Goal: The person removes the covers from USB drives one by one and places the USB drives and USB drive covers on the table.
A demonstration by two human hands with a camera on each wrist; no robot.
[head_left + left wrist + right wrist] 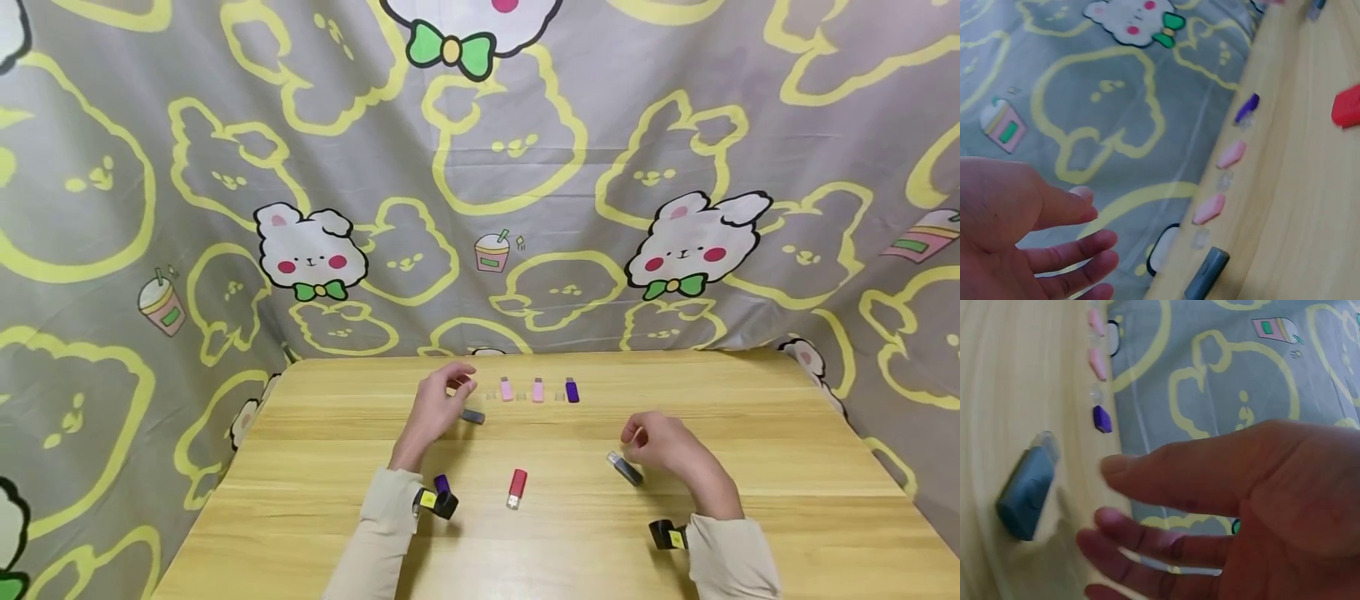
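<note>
My left hand (438,404) hovers over the back left of the table, fingers loosely bent and nothing between them. Just beside its fingertips lies a grey USB stick (473,416), also visible in the left wrist view. On the right, my right hand (663,443) is held above the wood, thumb and fingers apart and holding nothing. A second grey USB stick (1027,492) with a clear cap lies close to those fingers. Between the hands, nearer the front, rests a red USB stick (517,488) with its metal plug showing.
Along the back edge stand in a row two pink USB sticks, one (506,389) left of the other (537,391), and a purple one (572,391), with small clear caps (521,397) between. Another purple stick (442,483) is partly hidden by the left wrist camera. A patterned curtain (517,183) hangs behind the table.
</note>
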